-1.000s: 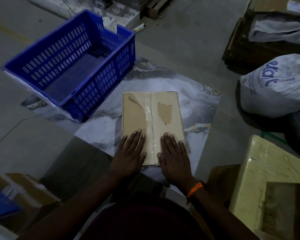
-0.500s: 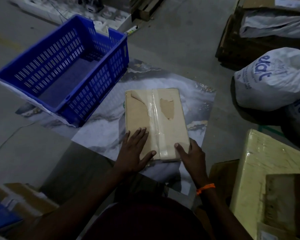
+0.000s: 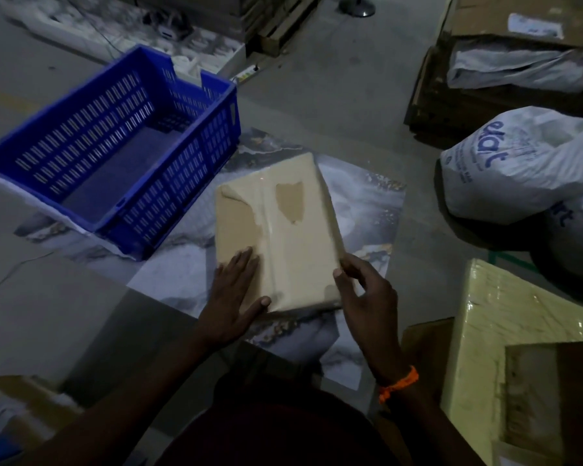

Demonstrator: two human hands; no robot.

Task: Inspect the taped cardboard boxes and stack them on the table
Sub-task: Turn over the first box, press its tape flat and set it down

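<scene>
A flat tan cardboard box (image 3: 290, 243) wrapped in clear tape, with torn patches on top, is tilted above the marble-patterned sheet (image 3: 364, 210) on the floor. My left hand (image 3: 233, 297) lies with its fingers spread on the box's near left corner, thumb at the near edge. My right hand (image 3: 367, 294) grips the near right corner, thumb on top and fingers around the side. An orange band is on my right wrist.
An empty blue slotted crate (image 3: 115, 156) stands to the left of the box. White printed sacks (image 3: 525, 163) lie at the right. A taped yellowish package (image 3: 505, 331) sits at the near right, cardboard boxes (image 3: 14, 408) at the near left, pallets at the back.
The box lay flat under both palms. My right hand shifted to its right corner and took hold, and the box has lifted and tilted with its far end swung right.
</scene>
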